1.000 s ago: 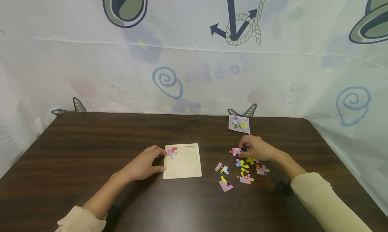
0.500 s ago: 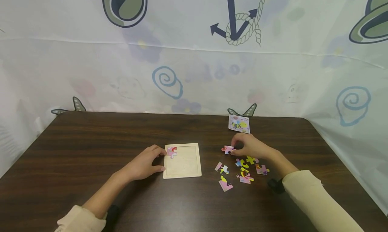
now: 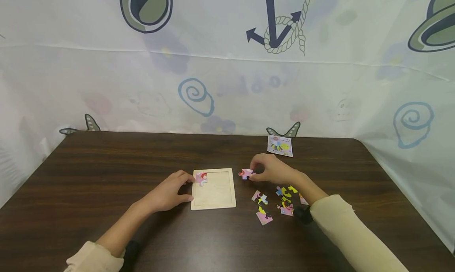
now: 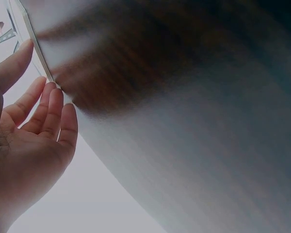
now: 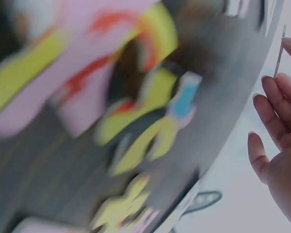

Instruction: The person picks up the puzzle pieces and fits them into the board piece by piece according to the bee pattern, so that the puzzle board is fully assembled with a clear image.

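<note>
On tabletop (image 3: 106, 157), right fingers (image 3: 258, 177) pinching pink puzzle piece (image 3: 245, 174), left fingers (image 3: 185, 178) relaxed against wooden tray (image 3: 218, 193), bee-printed card (image 3: 280, 146) beyond

Curtained tabletop workspace; the kind of building could not be determined.
A dark wood-grain table (image 3: 124, 157) stood before a pale hanging sheet (image 3: 220, 31) printed with an anchor (image 3: 271, 19), shells (image 3: 196, 97) and flowers (image 3: 218, 125).

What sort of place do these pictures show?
Probably an indoor play or work corner: a dark wood-grain table, a pale cloth with sea motifs behind it, and a puzzle board with loose pieces beside it.
</note>
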A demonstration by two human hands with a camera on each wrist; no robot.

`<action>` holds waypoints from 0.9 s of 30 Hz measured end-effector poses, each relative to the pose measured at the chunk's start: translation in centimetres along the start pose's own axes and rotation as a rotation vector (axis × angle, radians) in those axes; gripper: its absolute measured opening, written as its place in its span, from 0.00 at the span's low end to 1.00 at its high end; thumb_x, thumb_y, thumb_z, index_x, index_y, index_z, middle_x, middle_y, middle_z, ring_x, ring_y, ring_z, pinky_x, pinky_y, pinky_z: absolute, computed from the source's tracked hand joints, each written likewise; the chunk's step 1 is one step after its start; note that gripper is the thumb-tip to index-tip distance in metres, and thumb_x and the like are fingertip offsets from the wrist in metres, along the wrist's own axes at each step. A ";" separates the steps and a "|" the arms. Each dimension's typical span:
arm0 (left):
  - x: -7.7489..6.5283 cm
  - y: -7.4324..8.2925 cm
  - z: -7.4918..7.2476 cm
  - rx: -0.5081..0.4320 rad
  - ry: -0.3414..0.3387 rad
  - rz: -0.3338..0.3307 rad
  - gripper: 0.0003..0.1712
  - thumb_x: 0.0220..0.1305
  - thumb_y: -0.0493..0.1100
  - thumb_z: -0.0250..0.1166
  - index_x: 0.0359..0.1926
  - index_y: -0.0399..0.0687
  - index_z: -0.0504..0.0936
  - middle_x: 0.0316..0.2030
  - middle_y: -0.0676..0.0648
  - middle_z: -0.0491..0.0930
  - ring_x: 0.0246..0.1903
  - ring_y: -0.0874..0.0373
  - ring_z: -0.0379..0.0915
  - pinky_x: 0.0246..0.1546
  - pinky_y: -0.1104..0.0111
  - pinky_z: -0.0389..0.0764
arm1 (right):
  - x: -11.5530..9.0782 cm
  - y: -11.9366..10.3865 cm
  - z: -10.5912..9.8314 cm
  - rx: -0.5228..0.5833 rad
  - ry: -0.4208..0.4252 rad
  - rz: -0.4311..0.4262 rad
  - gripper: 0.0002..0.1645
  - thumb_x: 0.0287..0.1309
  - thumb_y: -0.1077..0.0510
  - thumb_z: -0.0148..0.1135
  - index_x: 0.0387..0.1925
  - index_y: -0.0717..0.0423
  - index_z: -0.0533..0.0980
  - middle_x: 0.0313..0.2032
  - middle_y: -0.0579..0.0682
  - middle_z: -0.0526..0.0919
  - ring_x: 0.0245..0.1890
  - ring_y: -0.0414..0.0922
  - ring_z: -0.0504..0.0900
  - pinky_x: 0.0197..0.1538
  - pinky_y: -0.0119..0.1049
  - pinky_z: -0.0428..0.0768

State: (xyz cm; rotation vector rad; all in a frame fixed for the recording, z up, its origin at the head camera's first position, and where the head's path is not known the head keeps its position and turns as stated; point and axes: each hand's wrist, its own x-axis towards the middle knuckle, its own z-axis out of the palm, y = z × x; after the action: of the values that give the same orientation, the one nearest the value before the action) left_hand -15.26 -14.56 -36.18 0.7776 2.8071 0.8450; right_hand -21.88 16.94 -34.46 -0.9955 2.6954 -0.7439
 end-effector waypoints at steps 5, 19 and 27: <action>0.0 -0.1 0.0 -0.002 0.001 0.003 0.23 0.50 0.38 0.69 0.47 0.36 0.74 0.43 0.44 0.71 0.44 0.49 0.68 0.46 0.56 0.71 | 1.4 -1.1 0.6 -0.023 -0.012 -0.046 0.11 0.49 0.55 0.68 0.31 0.55 0.75 0.33 0.46 0.76 0.36 0.45 0.72 0.42 0.37 0.72; 0.0 -0.1 -0.1 0.005 0.002 0.002 0.23 0.50 0.38 0.70 0.47 0.35 0.73 0.43 0.43 0.71 0.44 0.48 0.67 0.46 0.56 0.71 | 4.4 -4.2 2.6 -0.073 -0.052 -0.049 0.11 0.49 0.55 0.67 0.31 0.56 0.75 0.31 0.45 0.76 0.38 0.45 0.74 0.46 0.44 0.61; 0.1 -0.1 -0.1 0.006 -0.006 -0.012 0.24 0.50 0.39 0.70 0.47 0.34 0.74 0.44 0.43 0.71 0.44 0.48 0.67 0.47 0.56 0.71 | 5.7 -4.9 3.9 -0.107 -0.029 -0.016 0.11 0.47 0.54 0.69 0.29 0.55 0.76 0.27 0.43 0.74 0.34 0.41 0.70 0.41 0.40 0.62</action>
State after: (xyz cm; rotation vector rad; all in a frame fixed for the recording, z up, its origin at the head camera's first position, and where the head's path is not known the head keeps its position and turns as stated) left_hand -15.41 -14.63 -36.14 0.7615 2.8075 0.8320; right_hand -22.25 8.56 -35.25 -1.0443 2.7306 -0.5889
